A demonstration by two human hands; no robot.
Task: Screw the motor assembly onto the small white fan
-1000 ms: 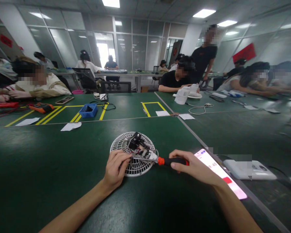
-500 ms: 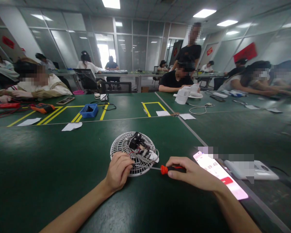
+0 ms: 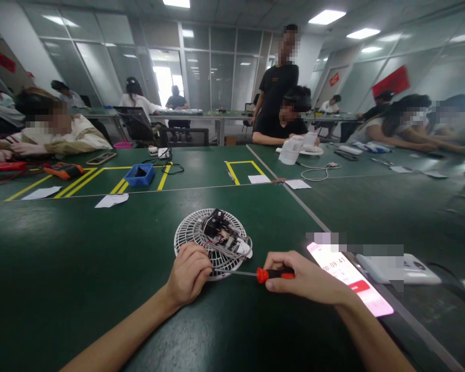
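Note:
A round white fan grille [image 3: 191,235] lies flat on the green table [image 3: 81,268], with a small circuit board and loose wires [image 3: 225,237] on top of it. My left hand [image 3: 188,274] rests curled at the grille's near edge, its fingertips pinched at the tip of the screwdriver; what they pinch is hidden. My right hand [image 3: 310,279] is closed on the red and black handle of the screwdriver [image 3: 273,274], whose thin shaft points left toward my left hand.
A lit phone [image 3: 351,279] and a white device [image 3: 403,268] lie right of my right hand. Farther back are a blue tray [image 3: 139,174], paper slips, yellow tape lines and a white fan [image 3: 294,151]. Several people sit around the tables; one stands at the back.
The screwdriver has dropped from across the circuit board to the grille's near edge, both hands coming slightly toward me. The standing person at the back has walked left.

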